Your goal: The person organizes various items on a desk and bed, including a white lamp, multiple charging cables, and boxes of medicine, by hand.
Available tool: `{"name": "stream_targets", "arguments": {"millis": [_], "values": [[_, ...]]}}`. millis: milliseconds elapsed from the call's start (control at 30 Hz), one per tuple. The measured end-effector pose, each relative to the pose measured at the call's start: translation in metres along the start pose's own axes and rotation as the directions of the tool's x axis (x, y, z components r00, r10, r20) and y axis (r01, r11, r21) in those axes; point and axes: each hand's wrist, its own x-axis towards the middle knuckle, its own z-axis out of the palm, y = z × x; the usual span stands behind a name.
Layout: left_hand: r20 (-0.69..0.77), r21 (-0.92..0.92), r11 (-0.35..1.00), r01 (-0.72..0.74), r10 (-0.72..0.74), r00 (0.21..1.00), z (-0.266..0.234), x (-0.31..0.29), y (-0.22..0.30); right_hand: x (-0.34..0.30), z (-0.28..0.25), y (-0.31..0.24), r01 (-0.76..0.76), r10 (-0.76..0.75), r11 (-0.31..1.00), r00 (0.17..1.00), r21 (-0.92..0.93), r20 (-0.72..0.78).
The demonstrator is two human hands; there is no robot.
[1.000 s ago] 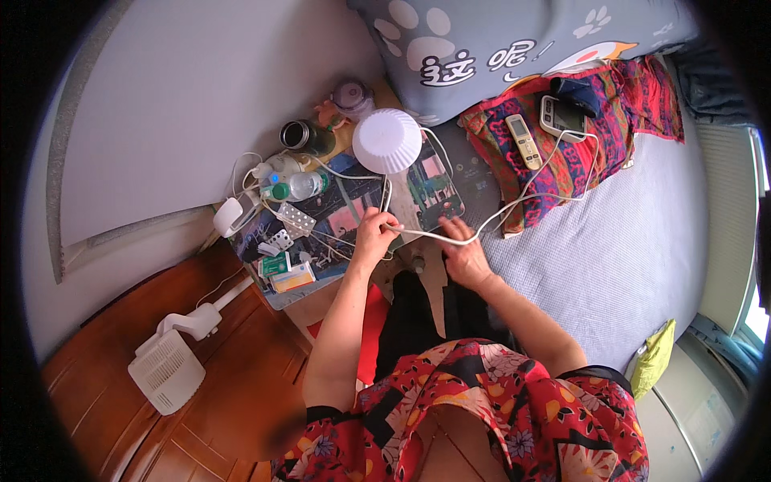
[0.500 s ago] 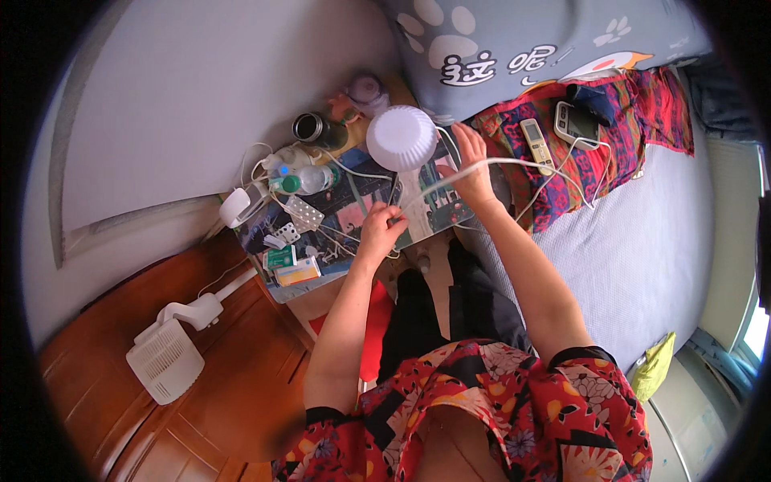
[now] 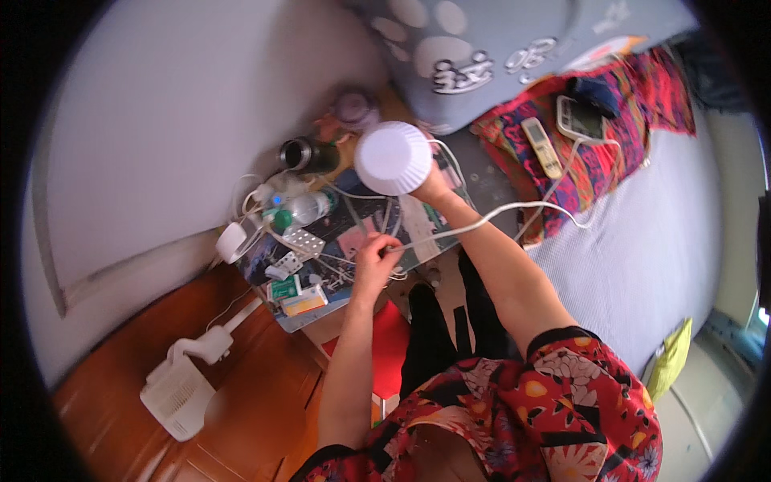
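My left hand (image 3: 376,261) is closed, with its thumb and finger pinched on the end of a white cable (image 3: 514,206), low over the near edge of the small table (image 3: 321,317). From there the cable crosses over my right forearm toward a white monitor with a dark screen (image 3: 580,118). My right hand (image 3: 434,188) reaches in beneath a lamp with a round, ribbed white shade (image 3: 393,158). The shade hides its fingers, so I cannot see whether they grip anything. Other pale cords lie on the table between my hands.
Blister packs (image 3: 304,241), small medicine boxes (image 3: 305,301), a green-capped plastic bottle (image 3: 309,209) and an open dark flask (image 3: 305,154) crowd the table's left side. A remote control (image 3: 541,148) lies on the red patterned cloth (image 3: 514,120) upon the bed. A white appliance (image 3: 181,402) rests on brown wood.
My right hand has moved left from beside the lamp to beneath its shade. My left hand keeps its pinch on the cable, which now hangs lower across my right forearm. The view has shifted slightly.
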Motion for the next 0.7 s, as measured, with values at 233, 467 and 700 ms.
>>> {"name": "stream_targets", "arguments": {"millis": [233,467,700], "values": [[0.100,0.008,0.991,0.134,-0.134,0.986,-0.004,-0.004,-0.007,0.009,0.010,0.002,0.207,-0.206,0.978,0.978,0.036,-0.035],[0.102,-0.041,0.982,0.183,-0.178,0.979,-0.012,-0.003,0.001,0.012,0.010,-0.007,0.078,-0.045,0.958,0.991,0.276,-0.123],[0.180,-0.118,0.982,0.146,-0.123,0.976,-0.018,-0.003,0.008,-0.009,-0.001,-0.010,-0.022,0.215,0.733,0.955,0.680,-0.202]]}}
